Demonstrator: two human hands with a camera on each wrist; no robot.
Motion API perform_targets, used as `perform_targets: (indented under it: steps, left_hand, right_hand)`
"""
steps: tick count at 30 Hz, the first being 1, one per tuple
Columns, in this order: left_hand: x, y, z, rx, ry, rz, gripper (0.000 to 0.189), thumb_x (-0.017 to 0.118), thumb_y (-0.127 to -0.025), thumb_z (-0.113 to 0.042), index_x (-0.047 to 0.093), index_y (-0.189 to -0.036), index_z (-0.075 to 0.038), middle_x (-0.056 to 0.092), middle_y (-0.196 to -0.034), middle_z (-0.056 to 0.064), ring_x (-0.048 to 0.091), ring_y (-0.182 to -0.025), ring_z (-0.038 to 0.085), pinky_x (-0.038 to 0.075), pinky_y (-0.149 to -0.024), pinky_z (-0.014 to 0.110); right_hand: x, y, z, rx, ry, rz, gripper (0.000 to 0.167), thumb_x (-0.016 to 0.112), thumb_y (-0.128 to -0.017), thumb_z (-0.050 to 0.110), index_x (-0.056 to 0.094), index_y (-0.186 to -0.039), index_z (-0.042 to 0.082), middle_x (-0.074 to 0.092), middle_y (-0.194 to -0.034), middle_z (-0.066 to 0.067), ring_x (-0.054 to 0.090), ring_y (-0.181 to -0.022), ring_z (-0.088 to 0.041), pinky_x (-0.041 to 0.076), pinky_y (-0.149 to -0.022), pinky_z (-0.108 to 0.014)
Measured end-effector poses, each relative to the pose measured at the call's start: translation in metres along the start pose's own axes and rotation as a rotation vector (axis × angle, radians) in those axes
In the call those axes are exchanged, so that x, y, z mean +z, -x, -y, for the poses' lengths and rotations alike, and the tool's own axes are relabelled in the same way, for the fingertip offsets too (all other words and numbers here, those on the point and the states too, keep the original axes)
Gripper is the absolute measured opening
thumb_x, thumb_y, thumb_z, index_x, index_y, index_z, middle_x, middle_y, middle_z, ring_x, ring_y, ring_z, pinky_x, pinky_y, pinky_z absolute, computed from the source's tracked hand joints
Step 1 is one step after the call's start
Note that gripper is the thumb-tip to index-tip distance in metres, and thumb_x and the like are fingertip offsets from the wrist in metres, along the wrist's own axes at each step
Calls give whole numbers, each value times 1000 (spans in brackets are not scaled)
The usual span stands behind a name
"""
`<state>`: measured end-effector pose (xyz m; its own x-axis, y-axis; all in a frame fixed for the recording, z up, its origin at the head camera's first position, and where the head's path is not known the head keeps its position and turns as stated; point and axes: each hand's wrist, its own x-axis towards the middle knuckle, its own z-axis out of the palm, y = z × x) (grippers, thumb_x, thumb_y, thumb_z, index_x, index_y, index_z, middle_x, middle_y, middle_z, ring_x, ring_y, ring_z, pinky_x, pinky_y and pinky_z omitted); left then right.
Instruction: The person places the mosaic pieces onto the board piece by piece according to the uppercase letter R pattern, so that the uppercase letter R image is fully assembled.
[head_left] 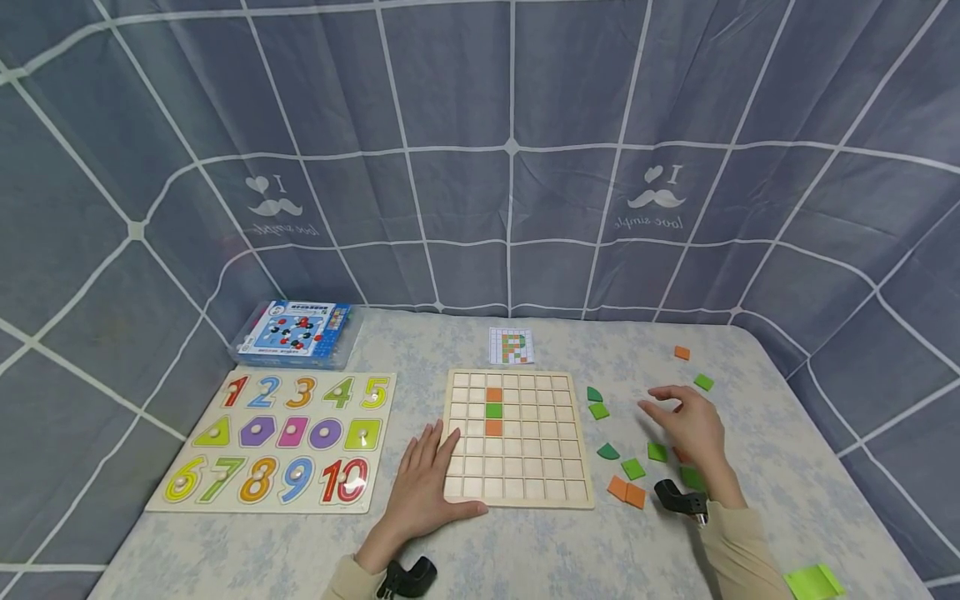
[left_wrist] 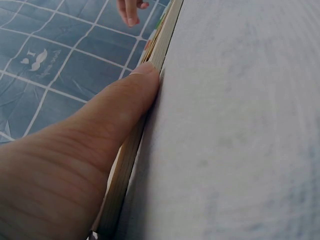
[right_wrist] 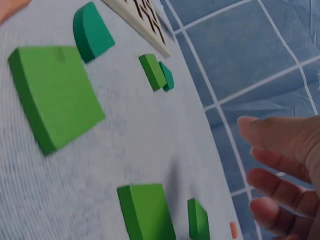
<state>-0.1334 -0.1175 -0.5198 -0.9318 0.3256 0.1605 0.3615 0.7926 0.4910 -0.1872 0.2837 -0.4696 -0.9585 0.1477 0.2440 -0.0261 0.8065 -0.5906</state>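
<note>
On the surface (head_left: 525, 550) lies a wooden grid board (head_left: 516, 437), and only a small part of it is filled: three tiles stand in one column near the far left of the grid, an orange tile (head_left: 493, 395) at the top, a green tile (head_left: 493, 410) under it and another orange one (head_left: 493, 427) below that. Every other cell looks bare, so by my judgement the pattern work is just begun and nearly the whole board is left to fill. A small pattern card (head_left: 512, 346) lies just beyond the far edge of the board (its coloured cells are too small to read).

The left hand (head_left: 423, 487) rests flat on the near left corner of the board, fingers straight, holding nothing; the left wrist view shows its thumb (left_wrist: 127, 95) pressed along the board's edge. The right hand (head_left: 690, 425) hovers over the loose pieces to the right of the board, fingers relaxed and spread, its grip open and empty.

The loose pieces are scattered right of the board: green squares (head_left: 633, 468), green quarter-round pieces (head_left: 607, 452), a pair of orange tiles (head_left: 627, 492) near the board's near right corner, and farther off an orange tile (head_left: 681, 352) and a green one (head_left: 703, 382). The right wrist view shows a large green square (right_wrist: 55, 95) close by.
</note>
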Motion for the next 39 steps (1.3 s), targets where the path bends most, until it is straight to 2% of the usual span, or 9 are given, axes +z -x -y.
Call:
perform_targets:
  steps: [5,11,23,28,33,39]
  left_hand:
    - [0,0,0,4,-2,-5,111,70,-64,-71,34,-147,-6,22,-151,22,12,-141,36,9,-111,52]
    - [0,0,0,8,-1,-7,112,70,-64,-70,34,-147,-5,22,-152,22,12,-141,36,9,-111,51]
    - [-2,0,-2,8,13,-3,111,71,-65,-69,34,-147,-5,22,-151,23,11,-141,37,9,-111,52]
    - [-2,0,-2,15,21,-17,111,71,-65,-69,35,-147,-4,23,-151,24,13,-140,38,9,-110,52]
    - [0,0,-1,37,14,-40,112,70,-65,-70,35,-146,-3,24,-150,25,15,-139,39,11,-110,53]
    - [-1,1,-1,33,-3,-28,112,69,-65,-71,34,-147,-4,24,-150,24,13,-140,38,10,-111,52]
  right_hand:
    - [-5,2,-4,71,35,73,42,71,-85,36,69,-112,4,61,-115,-20,61,-84,-31,45,-54,-33]
    - [-7,2,-8,152,79,166,47,70,-85,38,67,-115,2,59,-120,-23,56,-100,-41,46,-63,-41]
    - [-8,2,-14,232,141,210,46,74,-81,34,67,-110,-1,59,-114,-26,59,-85,-35,43,-57,-37]
    - [-9,1,-15,262,148,234,47,75,-80,34,67,-110,-2,61,-110,-25,59,-86,-36,43,-59,-40]
    - [-9,1,-18,264,166,248,47,75,-81,34,67,-111,-1,63,-108,-23,60,-84,-35,44,-58,-39]
    - [-9,1,-19,256,159,244,43,74,-81,32,68,-109,-1,66,-101,-20,61,-77,-30,44,-54,-37]
